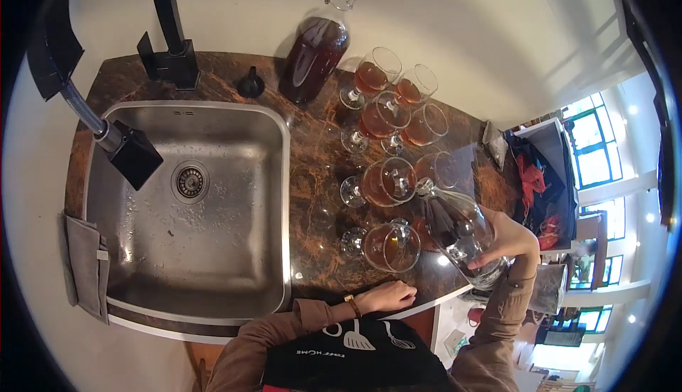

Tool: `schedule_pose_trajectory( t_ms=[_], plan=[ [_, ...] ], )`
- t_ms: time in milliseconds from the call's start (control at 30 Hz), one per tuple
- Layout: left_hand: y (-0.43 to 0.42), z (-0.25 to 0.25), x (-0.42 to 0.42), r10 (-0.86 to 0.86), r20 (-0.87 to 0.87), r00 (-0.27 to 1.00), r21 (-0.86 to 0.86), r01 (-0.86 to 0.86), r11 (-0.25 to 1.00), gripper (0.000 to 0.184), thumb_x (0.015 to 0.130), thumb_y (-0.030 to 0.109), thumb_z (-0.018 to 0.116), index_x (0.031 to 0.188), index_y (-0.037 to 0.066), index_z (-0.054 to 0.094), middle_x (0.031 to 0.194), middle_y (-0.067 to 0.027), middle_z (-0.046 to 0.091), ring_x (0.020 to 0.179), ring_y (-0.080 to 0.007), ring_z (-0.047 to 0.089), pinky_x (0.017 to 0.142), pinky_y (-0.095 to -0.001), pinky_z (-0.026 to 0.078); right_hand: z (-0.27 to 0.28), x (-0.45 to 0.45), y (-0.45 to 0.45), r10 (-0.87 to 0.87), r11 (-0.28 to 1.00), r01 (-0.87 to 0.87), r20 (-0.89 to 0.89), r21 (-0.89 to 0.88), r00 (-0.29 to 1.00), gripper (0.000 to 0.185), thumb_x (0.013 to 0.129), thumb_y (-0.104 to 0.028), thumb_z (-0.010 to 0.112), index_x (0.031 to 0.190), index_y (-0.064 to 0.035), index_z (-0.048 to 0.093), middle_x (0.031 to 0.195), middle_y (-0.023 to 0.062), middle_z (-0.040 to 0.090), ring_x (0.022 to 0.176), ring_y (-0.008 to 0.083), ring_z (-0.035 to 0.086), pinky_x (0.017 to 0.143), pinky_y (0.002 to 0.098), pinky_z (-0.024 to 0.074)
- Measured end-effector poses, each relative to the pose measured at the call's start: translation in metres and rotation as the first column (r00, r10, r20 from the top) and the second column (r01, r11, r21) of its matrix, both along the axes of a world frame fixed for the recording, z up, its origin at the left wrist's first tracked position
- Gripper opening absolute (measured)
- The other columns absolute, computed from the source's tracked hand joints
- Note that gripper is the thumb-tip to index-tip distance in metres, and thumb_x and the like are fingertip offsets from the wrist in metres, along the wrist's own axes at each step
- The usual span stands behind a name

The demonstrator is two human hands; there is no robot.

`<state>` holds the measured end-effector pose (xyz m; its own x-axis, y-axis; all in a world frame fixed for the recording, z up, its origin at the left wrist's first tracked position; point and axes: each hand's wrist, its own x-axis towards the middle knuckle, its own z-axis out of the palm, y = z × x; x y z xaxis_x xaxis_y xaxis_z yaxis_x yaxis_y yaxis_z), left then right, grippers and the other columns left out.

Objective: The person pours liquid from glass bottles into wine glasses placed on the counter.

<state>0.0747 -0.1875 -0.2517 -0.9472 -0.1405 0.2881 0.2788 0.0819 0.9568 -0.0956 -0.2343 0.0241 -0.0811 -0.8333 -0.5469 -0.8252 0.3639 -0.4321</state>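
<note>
In my right hand (508,239) is a clear glass bottle (458,225), gripped near its wide base and tilted, with its neck toward the stemmed glasses. Its mouth is beside a stemmed glass (389,182) holding amber-brown drink; whether liquid is flowing cannot be made out. Several similar glasses stand in rows, among them one at the near end (391,247) and one by the wall (373,76). My left hand (389,296) rests at the counter's front edge near the closest glass, fingers curled in and nothing visible in them.
A swing-top bottle (312,58) of dark red-brown liquid stands by the wall, beside a small black funnel-like piece (251,83). Left is a steel sink (285,179) with a black faucet (131,152) and a grey cloth (87,268). A bin of bags (572,200) lies right.
</note>
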Motion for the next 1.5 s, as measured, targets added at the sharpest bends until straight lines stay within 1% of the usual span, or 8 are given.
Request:
schedule_pose_trajectory(
  t_ms=[467,800,900,967,1100,1333,1433,1500],
  plan=[
    [0.001,-0.008,-0.007,-0.035,-0.001,0.999,-0.046,0.035,0.998,0.023,0.089,0.021,0.050,0.081,-0.001,0.052,0.067,-0.0208,0.056,0.066,-0.0379,0.057,0.061,-0.0443,0.044,0.020,0.010,-0.017,0.040,0.995,-0.028,-0.131,0.095,0.991,0.098,0.046,-0.044,0.088,0.123,0.0026,0.048,0.086,0.0211,0.064,0.078,0.0280,0.062,0.071,0.0357,0.0468],
    [-0.001,-0.001,-0.002,-0.024,0.003,1.000,-0.042,0.024,0.999,0.025,0.090,0.022,0.050,0.081,-0.001,0.052,0.066,-0.0221,0.054,0.067,-0.0392,0.056,0.062,-0.0457,0.043,0.027,0.017,-0.028,-0.015,0.990,0.027,-0.087,0.139,0.996,0.094,0.049,-0.039,0.088,0.125,0.0012,0.048,0.094,0.0165,0.066,0.085,0.0242,0.062,0.078,0.0340,0.0465],
    [0.000,-0.002,-0.003,-0.038,0.014,0.999,-0.040,0.039,0.998,0.024,0.090,0.022,0.050,0.081,-0.001,0.051,0.066,-0.0220,0.055,0.068,-0.0394,0.056,0.063,-0.0464,0.043,0.016,0.003,-0.021,0.011,0.996,-0.009,-0.018,0.092,1.000,0.093,0.049,-0.035,0.088,0.124,0.0006,0.048,0.098,0.0138,0.065,0.089,0.0206,0.060,0.081,0.0324,0.0458],
    [0.000,-0.002,-0.003,-0.033,0.011,0.999,-0.044,0.034,0.998,0.024,0.090,0.022,0.050,0.081,-0.001,0.051,0.066,-0.0219,0.054,0.068,-0.0393,0.056,0.063,-0.0463,0.043,0.014,0.005,-0.020,-0.068,0.997,0.063,0.102,0.050,0.992,0.095,0.044,-0.029,0.091,0.123,0.0034,0.049,0.106,0.0090,0.062,0.094,0.0133,0.054,0.086,0.0288,0.0433],
    [0.001,-0.005,-0.004,-0.018,-0.029,0.999,-0.023,0.017,1.000,0.024,0.090,0.022,0.050,0.080,-0.001,0.051,0.065,-0.0216,0.054,0.067,-0.0391,0.056,0.062,-0.0462,0.043,0.005,-0.002,-0.013,-0.097,0.993,0.090,0.094,0.076,0.991,0.096,0.044,-0.028,0.091,0.124,0.0035,0.048,0.111,0.0085,0.060,0.099,0.0136,0.052,0.090,0.0285,0.0410],
    [-0.002,-0.001,-0.003,-0.053,-0.003,0.999,-0.013,0.053,0.999,0.023,0.089,0.019,0.051,0.078,-0.001,0.049,0.064,-0.0208,0.053,0.061,-0.0369,0.054,0.057,-0.0429,0.041,0.001,0.001,0.004,-0.155,0.982,0.181,0.300,-0.058,0.941,0.093,0.044,-0.021,0.091,0.124,0.0022,0.048,0.111,0.0078,0.059,0.102,0.0160,0.052,0.094,0.0297,0.0386],
    [-0.002,0.000,-0.003,-0.054,0.003,0.999,-0.005,0.054,0.999,0.023,0.089,0.018,0.052,0.077,-0.001,0.049,0.063,-0.0206,0.052,0.059,-0.0356,0.053,0.056,-0.0417,0.041,-0.001,0.003,0.020,-0.189,0.940,0.308,0.523,-0.150,0.831,0.102,0.038,-0.014,0.091,0.127,0.0033,0.045,0.112,0.0087,0.059,0.105,0.0175,0.052,0.095,0.0306,0.0381],
    [-0.003,0.002,-0.003,-0.046,-0.011,0.999,-0.005,0.046,0.999,0.023,0.089,0.017,0.052,0.076,-0.001,0.049,0.063,-0.0205,0.052,0.058,-0.0352,0.053,0.055,-0.0413,0.041,-0.010,0.006,0.046,-0.190,0.897,0.373,0.555,-0.236,0.810,0.105,0.039,-0.021,0.092,0.127,0.0070,0.043,0.114,0.0112,0.058,0.109,0.0204,0.051,0.097,0.0321,0.0371]
  ],
)
